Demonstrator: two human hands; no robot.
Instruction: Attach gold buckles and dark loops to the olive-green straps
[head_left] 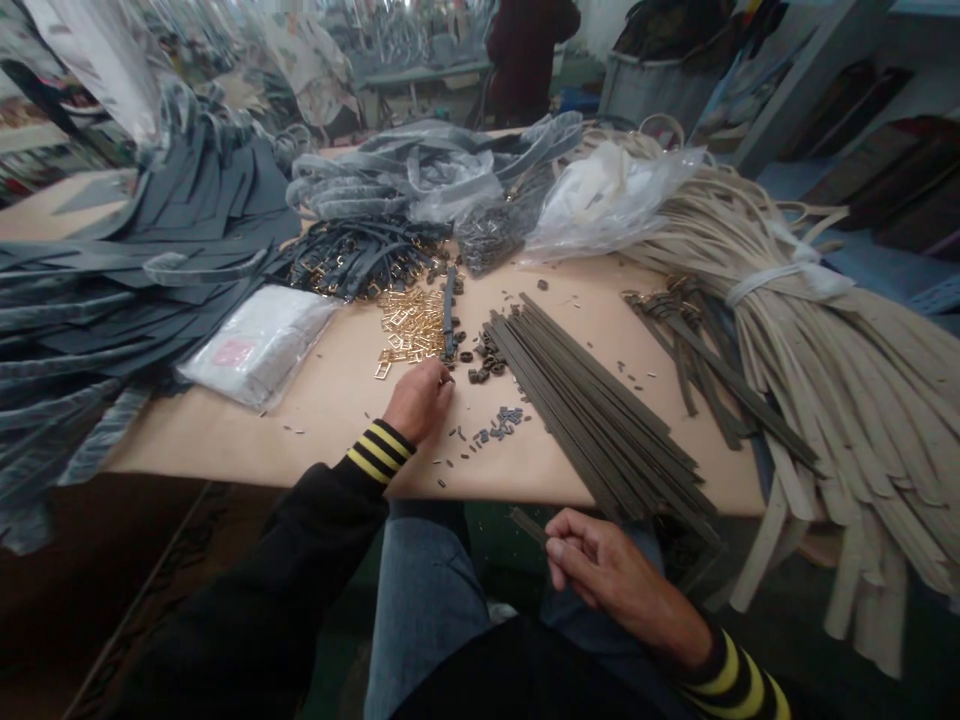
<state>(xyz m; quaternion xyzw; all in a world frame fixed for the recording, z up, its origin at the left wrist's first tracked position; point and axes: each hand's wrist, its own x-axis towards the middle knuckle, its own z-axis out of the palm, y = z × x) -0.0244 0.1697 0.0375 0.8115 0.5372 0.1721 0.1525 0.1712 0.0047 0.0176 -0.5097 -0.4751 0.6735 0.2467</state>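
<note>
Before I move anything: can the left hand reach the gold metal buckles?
Probably yes: the left hand rests on the tan tabletop just below the pile of gold metal buckles, nothing apparent between them.

Left hand (418,400) forward, fingers curled down; right hand (619,580) low, fingers pinched.

My left hand (418,400) hides what its fingertips touch, my right hand (619,585) covers most of the strap (529,525), and the scattered bits (495,425) are too small to tell.

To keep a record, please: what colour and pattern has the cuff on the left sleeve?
The cuff is black with yellow stripes, seen best in the head view.
</note>
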